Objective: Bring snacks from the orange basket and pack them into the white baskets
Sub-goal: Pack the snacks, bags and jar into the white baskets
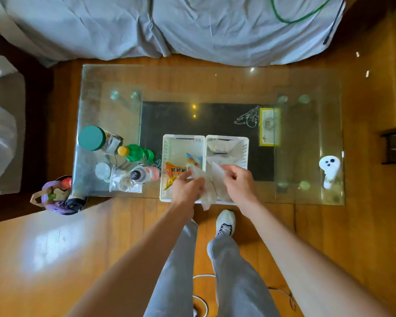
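While both hands hover over the near edge of the glass counter (215, 83), the packing step is in hand. The left hand (188, 186) has its fingers curled around a pale, see-through snack packet (206, 197) that hangs down past the counter's edge, and the right hand (238, 181) pinches a second clear packet (217, 171) at its top. The two white baskets sit side by side, touching: the left basket (169, 147) already holds an orange snack bag (173, 175) and a blue packet (193, 161), and the right basket (244, 147) holds clear packets towards its far end. The orange basket is not in view. Bottles and a jar with a green lid (91, 138) stand to the left of the baskets.

The next move probably calls for lowering each clear packet into a basket and letting go. These are limp and slippery, so they could slide out over the low wall unless laid flat.
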`<state>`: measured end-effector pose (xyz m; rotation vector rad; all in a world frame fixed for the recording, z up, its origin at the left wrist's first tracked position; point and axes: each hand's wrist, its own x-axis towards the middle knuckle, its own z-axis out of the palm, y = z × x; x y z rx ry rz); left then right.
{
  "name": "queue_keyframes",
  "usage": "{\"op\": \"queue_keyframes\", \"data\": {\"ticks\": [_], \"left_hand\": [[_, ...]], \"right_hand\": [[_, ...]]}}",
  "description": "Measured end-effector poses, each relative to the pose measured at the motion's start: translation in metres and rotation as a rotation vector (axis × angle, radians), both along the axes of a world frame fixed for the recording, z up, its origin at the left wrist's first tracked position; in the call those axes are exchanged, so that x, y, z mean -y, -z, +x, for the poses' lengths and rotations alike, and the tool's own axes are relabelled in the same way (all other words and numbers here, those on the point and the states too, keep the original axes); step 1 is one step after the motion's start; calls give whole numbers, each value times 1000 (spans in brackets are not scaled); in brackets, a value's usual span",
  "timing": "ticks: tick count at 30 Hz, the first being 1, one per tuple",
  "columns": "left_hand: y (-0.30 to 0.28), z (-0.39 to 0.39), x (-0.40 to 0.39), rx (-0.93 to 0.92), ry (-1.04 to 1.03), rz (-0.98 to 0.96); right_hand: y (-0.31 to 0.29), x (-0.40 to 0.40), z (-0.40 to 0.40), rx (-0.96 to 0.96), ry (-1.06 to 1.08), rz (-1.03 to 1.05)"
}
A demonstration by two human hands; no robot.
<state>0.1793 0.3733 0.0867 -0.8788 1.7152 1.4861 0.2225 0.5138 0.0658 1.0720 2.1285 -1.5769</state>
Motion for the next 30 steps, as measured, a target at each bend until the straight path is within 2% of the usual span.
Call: {"op": "queue_keyframes", "data": {"ticks": [6,10,14,19,23,26,30], "left_hand": [[40,57,-13,195,-260,181],[71,64,-20,178,-238,264],[97,61,-28,182,-301,357],[113,71,-40,211,-321,343],[118,75,-45,261,-430,329],[122,73,-46,268,-511,322],[127,67,-39,283,-523,217]], "right_hand": [[30,-15,41,45,-131,66],[46,-22,33,4,-235,151],[66,-25,12,-3,-327,210],[88,-23,-7,70,-385,189],[96,-18,-12,158,-460,144],[99,-18,-13,152,-482,121],[104,-23,-11,148,-466,113]]}}
